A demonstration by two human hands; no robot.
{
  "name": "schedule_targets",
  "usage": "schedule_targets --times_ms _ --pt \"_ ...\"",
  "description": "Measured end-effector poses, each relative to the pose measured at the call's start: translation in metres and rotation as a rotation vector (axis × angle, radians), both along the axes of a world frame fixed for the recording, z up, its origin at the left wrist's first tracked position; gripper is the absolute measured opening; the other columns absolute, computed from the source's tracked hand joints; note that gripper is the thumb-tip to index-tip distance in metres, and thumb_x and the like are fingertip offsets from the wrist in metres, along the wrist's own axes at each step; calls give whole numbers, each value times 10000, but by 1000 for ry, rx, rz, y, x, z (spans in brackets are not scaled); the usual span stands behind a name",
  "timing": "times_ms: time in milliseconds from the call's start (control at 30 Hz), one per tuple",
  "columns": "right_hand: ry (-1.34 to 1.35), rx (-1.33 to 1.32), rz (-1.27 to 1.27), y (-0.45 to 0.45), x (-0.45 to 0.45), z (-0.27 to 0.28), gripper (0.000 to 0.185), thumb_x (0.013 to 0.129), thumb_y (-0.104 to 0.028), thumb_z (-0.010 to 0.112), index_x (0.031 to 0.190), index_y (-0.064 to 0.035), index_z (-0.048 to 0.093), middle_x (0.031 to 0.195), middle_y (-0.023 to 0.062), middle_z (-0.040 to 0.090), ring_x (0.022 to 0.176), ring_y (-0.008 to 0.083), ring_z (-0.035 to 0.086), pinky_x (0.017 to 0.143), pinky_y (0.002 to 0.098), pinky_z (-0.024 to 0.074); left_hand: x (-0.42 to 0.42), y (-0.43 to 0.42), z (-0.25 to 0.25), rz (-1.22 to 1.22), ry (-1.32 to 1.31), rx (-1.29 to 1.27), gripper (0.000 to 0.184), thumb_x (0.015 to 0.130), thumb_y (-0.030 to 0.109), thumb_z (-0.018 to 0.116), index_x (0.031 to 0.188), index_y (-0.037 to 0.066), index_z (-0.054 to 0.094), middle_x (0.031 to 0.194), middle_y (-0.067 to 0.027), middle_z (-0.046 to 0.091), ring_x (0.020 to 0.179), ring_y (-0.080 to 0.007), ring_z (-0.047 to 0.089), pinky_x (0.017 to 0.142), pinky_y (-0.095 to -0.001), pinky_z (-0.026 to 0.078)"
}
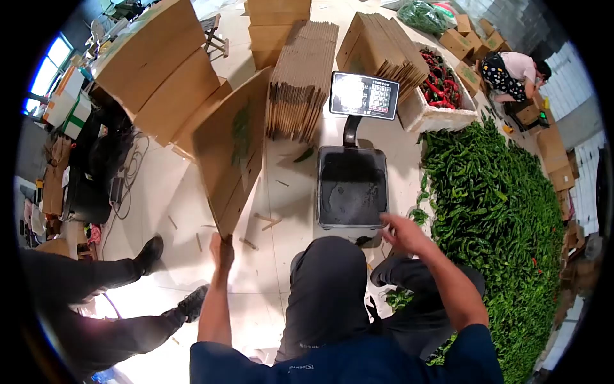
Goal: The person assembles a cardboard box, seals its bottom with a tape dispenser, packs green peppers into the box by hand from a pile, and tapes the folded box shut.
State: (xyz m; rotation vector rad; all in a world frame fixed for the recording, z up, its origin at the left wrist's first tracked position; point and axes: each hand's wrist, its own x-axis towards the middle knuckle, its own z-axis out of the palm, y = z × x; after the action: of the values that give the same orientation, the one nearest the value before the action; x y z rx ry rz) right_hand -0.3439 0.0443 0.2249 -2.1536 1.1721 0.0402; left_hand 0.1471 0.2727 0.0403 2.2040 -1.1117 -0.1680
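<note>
Head: carton point(225, 153) in left fingers point(217, 245)

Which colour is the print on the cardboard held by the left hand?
The print is green, seen in the head view.

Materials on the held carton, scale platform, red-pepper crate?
Held carton: likely matte cardboard; brown, thin, flat panels.
Scale platform: dark, slight sheen; plastic or coated metal, can't tell.
Red-pepper crate: probably foam; whitish, thick walls, dull.
</note>
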Motion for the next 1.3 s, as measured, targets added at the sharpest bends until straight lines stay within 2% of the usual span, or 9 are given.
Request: schedule_targets --times_ms 200,500,567,700,800,867,933,1167,1300 --pt "-535 -41 -324 -27 14 58 473 951 -197 693 1344 31 562 1181 164 680 1038 190 664 754 313 563 39 37 114 -105 -85 -299 51 873 -40 647 903 -10 619 809 -157 580 725 -291 550 659 -377 457" --pt "-621 128 -408 -34 -12 77 624 978 -277 680 1468 25 439 1365 184 572 1146 241 628 788 342 595 51 76 245 -13 344 -416 138 936 102 707 996 -21 691 858 -26 639 778 -110 599 738 -239 472" --pt "-721 121 -426 -39 -12 77 662 978 -293 679 1487 31 407 1405 189 540 1188 256 611 797 343 595 42 66 265 -11 241 -314 151 911 98 715 993 -27 689 859 -26 639 770 -105 592 719 -243 467" --pt "-1005 134 -464 -49 -14 85 711 980 -309 673 1518 31 357 1487 206 464 1268 277 568 826 340 590 -2 -5 281 -175 160 -206 155 864 85 710 974 -23 694 821 -18 639 737 -103 562 687 -252 441" --pt "-1196 205 -544 -67 -23 88 641 985 -334 664 1469 20 438 1373 181 555 1188 248 610 838 326 584 -39 -76 279 -329 250 -155 132 848 90 713 929 -14 701 774 -12 635 710 -111 535 666 -263 424" --pt "-1049 271 -572 -90 -43 78 585 985 -347 669 1404 25 501 1265 147 602 1118 221 631 834 317 582 -57 -122 271 -372 234 -84 241 860 158 748 1020 -11 685 842 -28 655 744 -123 557 685 -274 446" --pt "-964 361 -601 -104 -67 60 475 984 -336 683 1260 42 600 1086 87 641 1004 176 650 833 311 589 -73 -166 246 -297 348 -196 335 881 220 759 1108 -3 654 921 -48 664 824 -140 579 756 -285 463" --pt "-1221 535 -550 -104 -98 15 327 1018 -177 623 1253 50 615 1160 104 660 1020 197 661 897 343 596 -121 -228 188 -7 758 -508 583 895 359 779 1283 -3 538 1184 -103 606 1112 -192 549 1006 -333 422" --pt "-1406 525 -817 -112 -121 -11 281 1029 -126 585 1253 43 603 1119 125 672 995 225 679 881 350 608 -125 -237 182 -37 762 -488 688 879 387 788 1329 -36 487 1255 -126 571 1171 -222 536 1029 -342 420"
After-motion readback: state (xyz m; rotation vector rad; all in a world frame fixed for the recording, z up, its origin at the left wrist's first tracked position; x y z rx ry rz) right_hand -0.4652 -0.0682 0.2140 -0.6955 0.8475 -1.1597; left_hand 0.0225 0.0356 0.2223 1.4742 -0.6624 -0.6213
